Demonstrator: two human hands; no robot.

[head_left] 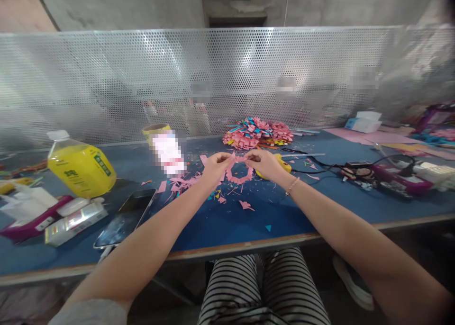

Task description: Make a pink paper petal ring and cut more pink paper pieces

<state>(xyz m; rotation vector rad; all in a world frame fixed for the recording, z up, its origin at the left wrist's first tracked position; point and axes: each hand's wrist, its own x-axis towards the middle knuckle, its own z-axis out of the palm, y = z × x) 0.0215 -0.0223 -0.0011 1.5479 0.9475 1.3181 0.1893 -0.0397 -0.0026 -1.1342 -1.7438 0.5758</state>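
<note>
Between my two hands hangs a pink paper ring (240,177) with a jagged, cut edge, held up just over the blue table (227,230). My left hand (217,166) pinches the ring's upper left part between thumb and fingers. On the upper right, my right hand (265,163) pinches it too. Pink paper scraps (183,185) lie around and left of my left hand. A yellow-handled tool (282,164) rests partly hidden behind my right hand. Just beyond the hands sits a pile of pink, blue and yellow cut paper pieces (256,131).
To the left stand a bottle of yellow liquid (81,166), a phone (124,218) and a small box (76,223). A yellow tape roll (156,128) is farther back. Cables and a purple device (403,178) lie right. A perforated metal screen (227,78) closes off the back.
</note>
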